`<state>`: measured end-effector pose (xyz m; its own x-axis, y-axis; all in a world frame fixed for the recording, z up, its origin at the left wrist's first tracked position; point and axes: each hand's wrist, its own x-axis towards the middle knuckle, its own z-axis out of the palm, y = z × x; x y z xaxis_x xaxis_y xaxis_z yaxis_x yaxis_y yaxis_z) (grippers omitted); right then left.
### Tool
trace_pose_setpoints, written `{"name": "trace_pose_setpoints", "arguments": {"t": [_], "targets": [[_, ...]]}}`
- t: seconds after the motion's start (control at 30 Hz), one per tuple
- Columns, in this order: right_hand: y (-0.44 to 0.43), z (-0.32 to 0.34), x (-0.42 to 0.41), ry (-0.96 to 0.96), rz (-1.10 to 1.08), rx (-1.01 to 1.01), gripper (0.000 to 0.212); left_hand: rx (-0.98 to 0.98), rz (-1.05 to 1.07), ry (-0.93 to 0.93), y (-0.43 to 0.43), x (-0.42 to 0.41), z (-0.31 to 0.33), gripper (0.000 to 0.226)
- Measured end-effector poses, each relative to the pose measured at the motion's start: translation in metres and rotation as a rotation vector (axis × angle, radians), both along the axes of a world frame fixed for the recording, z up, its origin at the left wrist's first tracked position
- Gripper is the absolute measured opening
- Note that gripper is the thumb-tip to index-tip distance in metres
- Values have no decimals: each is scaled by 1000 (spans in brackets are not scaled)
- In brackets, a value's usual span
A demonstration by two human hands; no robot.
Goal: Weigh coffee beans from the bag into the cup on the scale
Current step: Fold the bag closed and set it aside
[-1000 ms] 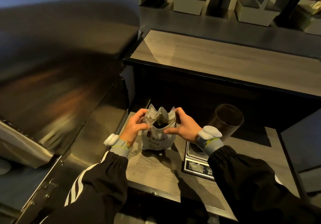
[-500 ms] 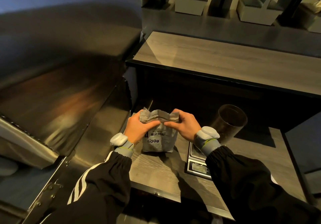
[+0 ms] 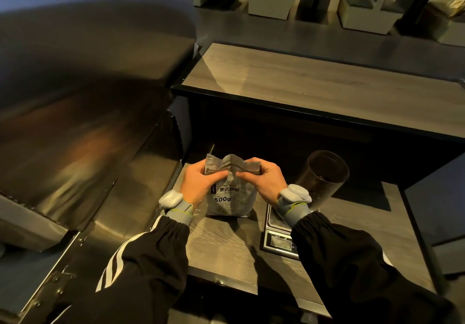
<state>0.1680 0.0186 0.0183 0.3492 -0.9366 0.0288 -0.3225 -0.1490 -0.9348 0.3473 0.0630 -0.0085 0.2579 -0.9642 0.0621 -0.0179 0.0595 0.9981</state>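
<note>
We see both hands on the top of the coffee bag point(image 3: 230, 193), which stands upright on the low wooden surface point(image 3: 226, 245), just left of the scale point(image 3: 278, 233). Left hand point(image 3: 198, 185) pinches the left part of the crumpled top edge, thumb in front, fingers point(image 3: 201, 166) wrapped behind and mostly hidden by the bag. Right hand point(image 3: 264, 180) pinches the right part the same way, thumb pointing toward the centre. Both grips are closed tight on the bag top; the mouth looks pressed together, so we can't see any beans inside it. The bag's front reads "500g" with some characters above; the smaller print is unreadable.

The cup point(image 3: 323, 175), dark and see-through, sits on the scale platform at the far right end; its base is hidden behind the right wrist band point(image 3: 294, 196). We see something dark low inside the cup, but can't tell what it is. The scale display point(image 3: 279, 242) is dim, no digits legible, and the right sleeve point(image 3: 352, 261) cuts off its near-right corner. A left wrist band point(image 3: 172, 199) also shows. The big metal body point(image 3: 75, 127) on the left is blurred and cropped by the frame. The raised counter point(image 3: 314, 84) behind throws the area behind the bag into deep shadow.
</note>
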Motion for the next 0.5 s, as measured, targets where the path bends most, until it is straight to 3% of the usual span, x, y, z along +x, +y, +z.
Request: {"name": "trace_pose_setpoints", "arguments": {"t": [0.17, 0.3, 0.5], "targets": [[0, -1, 2, 68, -40, -67, 3, 0, 41, 35, -2, -9, 0, 21], [-4, 0, 2, 41, -85, -96, 23, -11, 96, 86, -6, -16, 3, 21], [-5, -6, 2, 3, -115, -36, 18, 6, 92, 125, -9, -19, 0, 23]]}}
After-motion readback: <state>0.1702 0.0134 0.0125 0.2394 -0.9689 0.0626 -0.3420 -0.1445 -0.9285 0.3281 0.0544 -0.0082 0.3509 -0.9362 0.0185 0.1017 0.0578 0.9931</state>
